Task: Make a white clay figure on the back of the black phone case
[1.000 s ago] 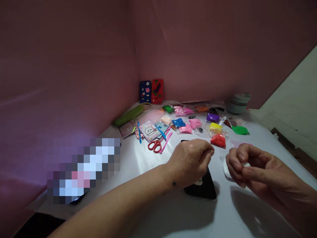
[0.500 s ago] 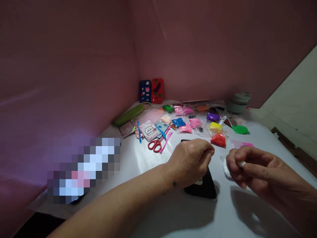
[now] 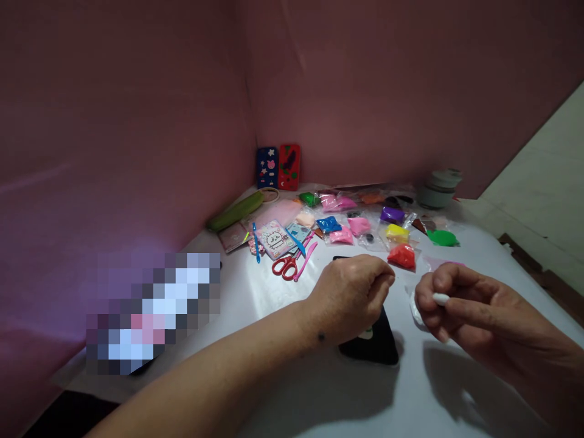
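My right hand [image 3: 474, 310] pinches a small white lump of clay [image 3: 441, 298] between thumb and fingers, above the table's right side. The lump looks smooth and elongated. My left hand [image 3: 349, 298] is closed with its fingertips together over a black phone case [image 3: 370, 347]; whatever those fingers may hold is hidden. The case lies flat, with a pale patch on it partly covered by the hand. A white packet [image 3: 416, 310] rests on the table behind my right fingers, partly hidden.
Bags of coloured clay, including a red one [image 3: 401, 257] and a blue one [image 3: 328, 224], lie across the back. Red-handled scissors [image 3: 285, 267], blue and pink tools and cards are left of them. Two decorated cases [image 3: 289, 167] lean on the pink wall. A blurred-out screen [image 3: 159, 316] stands left.
The white lump has turned between my right fingers, so more of it shows lengthwise. My right fingers have shifted slightly. My left hand has stayed put.
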`<state>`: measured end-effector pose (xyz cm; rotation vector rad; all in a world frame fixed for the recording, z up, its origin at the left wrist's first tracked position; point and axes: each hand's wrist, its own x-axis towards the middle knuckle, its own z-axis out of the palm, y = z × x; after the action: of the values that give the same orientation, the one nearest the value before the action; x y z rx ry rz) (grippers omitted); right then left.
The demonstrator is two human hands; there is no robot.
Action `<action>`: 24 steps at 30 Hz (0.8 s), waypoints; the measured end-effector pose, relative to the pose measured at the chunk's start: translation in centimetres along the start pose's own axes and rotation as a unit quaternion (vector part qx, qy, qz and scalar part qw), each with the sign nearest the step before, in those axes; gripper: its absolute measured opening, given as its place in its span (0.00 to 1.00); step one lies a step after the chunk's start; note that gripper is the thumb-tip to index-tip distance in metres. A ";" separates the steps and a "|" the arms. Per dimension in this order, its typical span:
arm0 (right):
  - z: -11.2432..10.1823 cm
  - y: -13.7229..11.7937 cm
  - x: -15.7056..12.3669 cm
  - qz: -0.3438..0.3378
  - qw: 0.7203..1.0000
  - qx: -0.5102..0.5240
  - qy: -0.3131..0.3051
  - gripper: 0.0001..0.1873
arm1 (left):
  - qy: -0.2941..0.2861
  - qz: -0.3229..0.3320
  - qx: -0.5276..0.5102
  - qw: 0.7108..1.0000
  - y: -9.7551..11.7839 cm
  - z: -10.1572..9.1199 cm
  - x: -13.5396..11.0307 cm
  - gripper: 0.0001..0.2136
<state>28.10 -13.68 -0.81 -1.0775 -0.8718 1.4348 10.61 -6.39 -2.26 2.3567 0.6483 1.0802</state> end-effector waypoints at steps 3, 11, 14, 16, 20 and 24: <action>-0.2 0.0 0.0 0.010 1.000 0.006 0.001 0.11 | 0.007 -0.032 -0.020 0.999 0.1 -0.4 0.2 0.07; -1.6 1.0 0.5 -0.030 0.999 0.005 -0.037 0.07 | 0.022 -0.128 -0.057 0.990 0.1 -1.1 0.7 0.13; -0.8 0.4 0.3 -0.025 1.000 -0.003 -0.017 0.07 | 0.015 -0.153 -0.068 0.986 0.0 -1.1 0.8 0.16; -0.4 0.2 0.2 -0.007 1.000 0.001 -0.013 0.07 | 0.013 -0.169 -0.089 0.982 0.0 -1.1 0.8 0.17; -1.0 0.5 0.4 0.004 0.999 0.017 -0.033 0.12 | 0.014 -0.188 -0.120 0.975 -0.2 -1.2 0.9 0.17; -1.6 1.0 0.8 0.004 0.998 0.024 -0.062 0.09 | 0.017 -0.189 -0.114 0.975 -0.4 -1.1 0.9 0.17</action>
<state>29.26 -13.15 -2.34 -0.9639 -0.9166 1.5345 10.21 -5.32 -1.38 1.9227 0.8910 0.9661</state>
